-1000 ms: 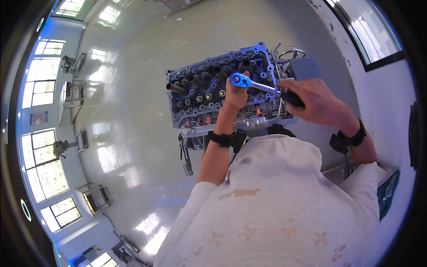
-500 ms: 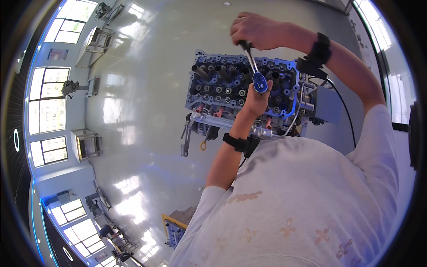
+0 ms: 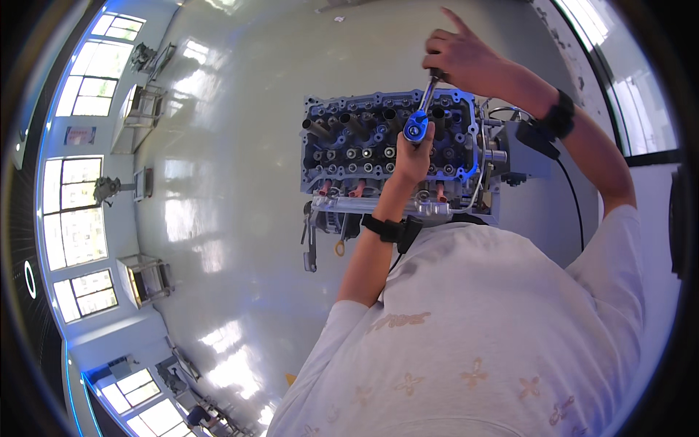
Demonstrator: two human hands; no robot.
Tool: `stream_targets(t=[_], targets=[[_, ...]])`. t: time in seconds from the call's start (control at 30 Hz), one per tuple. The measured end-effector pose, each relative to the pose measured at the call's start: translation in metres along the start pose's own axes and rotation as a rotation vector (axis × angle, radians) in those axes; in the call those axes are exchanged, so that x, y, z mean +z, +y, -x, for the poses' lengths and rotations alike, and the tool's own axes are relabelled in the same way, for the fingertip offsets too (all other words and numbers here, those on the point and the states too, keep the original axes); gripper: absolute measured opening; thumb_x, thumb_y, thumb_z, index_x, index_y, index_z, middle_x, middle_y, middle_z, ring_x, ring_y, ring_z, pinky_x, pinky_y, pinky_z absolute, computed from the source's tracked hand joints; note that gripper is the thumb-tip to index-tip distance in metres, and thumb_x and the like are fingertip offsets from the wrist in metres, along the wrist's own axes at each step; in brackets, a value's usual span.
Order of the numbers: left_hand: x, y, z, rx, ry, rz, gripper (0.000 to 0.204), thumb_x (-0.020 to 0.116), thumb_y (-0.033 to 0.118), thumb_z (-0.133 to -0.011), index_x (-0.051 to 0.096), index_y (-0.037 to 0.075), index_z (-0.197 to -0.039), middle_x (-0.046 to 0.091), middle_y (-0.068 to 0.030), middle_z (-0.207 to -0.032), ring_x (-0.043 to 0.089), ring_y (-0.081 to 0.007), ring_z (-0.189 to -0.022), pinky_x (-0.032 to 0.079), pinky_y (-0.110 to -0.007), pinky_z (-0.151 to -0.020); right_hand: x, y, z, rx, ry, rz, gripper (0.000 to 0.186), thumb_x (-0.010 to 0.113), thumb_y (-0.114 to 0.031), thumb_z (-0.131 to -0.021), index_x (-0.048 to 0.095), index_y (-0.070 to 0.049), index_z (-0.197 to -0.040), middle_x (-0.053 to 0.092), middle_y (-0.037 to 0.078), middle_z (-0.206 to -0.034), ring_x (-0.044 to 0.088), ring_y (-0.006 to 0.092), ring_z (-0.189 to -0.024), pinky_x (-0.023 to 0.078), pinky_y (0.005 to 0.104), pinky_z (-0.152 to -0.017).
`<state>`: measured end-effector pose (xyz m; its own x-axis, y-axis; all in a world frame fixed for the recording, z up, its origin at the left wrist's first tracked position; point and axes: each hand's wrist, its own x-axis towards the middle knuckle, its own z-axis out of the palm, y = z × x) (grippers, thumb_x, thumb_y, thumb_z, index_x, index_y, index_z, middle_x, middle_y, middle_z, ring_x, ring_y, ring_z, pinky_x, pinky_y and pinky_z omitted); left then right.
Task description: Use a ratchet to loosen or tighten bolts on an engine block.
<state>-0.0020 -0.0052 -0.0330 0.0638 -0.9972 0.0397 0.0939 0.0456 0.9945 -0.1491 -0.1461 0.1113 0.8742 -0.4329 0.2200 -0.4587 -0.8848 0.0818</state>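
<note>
A ratchet wrench (image 3: 416, 127) with a blue-lit round head and a shiny handle stands over an engine cylinder head (image 3: 317, 172). My left hand (image 3: 413, 158) is closed about the underside of the ratchet head, thumb up along its side. At the far end of the handle, my right hand (image 3: 466, 61) grips the dark grip with curled fingers, while its index finger points away from it. Whatever sits below the ratchet head is hidden by my left hand. Rows of bolts and springs and several upright dark tubes (image 3: 352, 122) show in the cylinder head.
A clear pipe-like rail (image 3: 364, 205) runs along the engine's near side, with a yellow dipstick ring (image 3: 339, 248) below. A black cable (image 3: 575, 193) hangs from my right wristband (image 3: 558, 115). Workbenches (image 3: 143, 280) line the left wall under windows.
My right hand has swung the ratchet handle from leaning left to leaning right, and its index finger has stretched out. My left hand stays at the ratchet head. The view has shifted slightly.
</note>
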Motion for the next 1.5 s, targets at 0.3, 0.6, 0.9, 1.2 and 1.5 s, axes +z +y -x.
stream_targets(t=[0.3, 0.6, 0.9, 1.2, 1.5], targets=[[-0.008, -0.03, -0.001, 0.19, -0.124, -0.044, 0.013, 0.054, 0.001, -0.095, 0.056, 0.005, -0.082, 0.045, 0.0049, -0.063, 0.036, -0.0033, -0.052, 0.03, -0.022, -0.049, -0.061, -0.104, 0.152, 0.567, -0.06, -0.336, 0.041, 0.072, -0.016, -0.078, 0.061, -0.008, -0.116, 0.063, 0.008, -0.1, 0.06, 0.0274, -0.101, 0.029, 0.0461, -0.111], [-0.015, -0.039, -0.002, 0.018, 0.047, -0.017, 0.023, 0.053, 0.002, -0.094, 0.066, -0.003, -0.075, 0.065, -0.0076, -0.065, 0.051, -0.0079, -0.06, 0.045, -0.028, -0.057, -0.058, -0.151, 0.149, 0.823, 0.088, -0.455, 0.043, 0.073, -0.015, -0.077, 0.061, -0.007, -0.118, 0.063, 0.01, -0.099, 0.061, 0.0293, -0.089, 0.047, 0.0383, -0.08], [-0.025, -0.085, 0.014, 0.08, 0.201, -0.203, 0.004, 0.062, 0.0, -0.087, 0.064, -0.002, -0.09, 0.062, -0.0076, -0.075, 0.063, -0.0221, -0.071, 0.049, -0.031, -0.071, -0.02, -0.026, 0.08, 0.255, 0.127, -0.438, 0.034, 0.069, -0.007, -0.078, 0.065, -0.008, -0.112, 0.062, 0.005, -0.101, 0.057, 0.0256, -0.103, 0.041, 0.0415, -0.097], [0.006, -0.01, 0.015, -0.081, 0.109, -0.117, 0.046, 0.046, 0.03, -0.103, 0.037, 0.012, -0.062, 0.025, 0.0076, -0.055, 0.019, -0.0053, -0.051, 0.017, -0.027, -0.048, 0.033, 0.017, -0.048, -0.265, 0.118, -0.348, 0.01, 0.07, -0.006, -0.074, 0.064, -0.005, -0.083, 0.06, 0.006, -0.084, 0.058, 0.0261, -0.093, 0.044, 0.0402, -0.089], [0.004, -0.006, 0.012, -0.083, 0.171, 0.1, 0.032, 0.059, 0.022, -0.097, 0.049, 0.011, -0.069, 0.036, 0.009, -0.058, 0.028, -0.0031, -0.052, 0.025, -0.026, -0.047, 0.03, 0.011, -0.03, -0.001, 0.047, -0.288, 0.012, 0.067, -0.008, -0.071, 0.056, -0.006, -0.067, 0.056, 0.01, -0.068, 0.058, 0.0314, -0.077, 0.045, 0.0435, -0.068]])
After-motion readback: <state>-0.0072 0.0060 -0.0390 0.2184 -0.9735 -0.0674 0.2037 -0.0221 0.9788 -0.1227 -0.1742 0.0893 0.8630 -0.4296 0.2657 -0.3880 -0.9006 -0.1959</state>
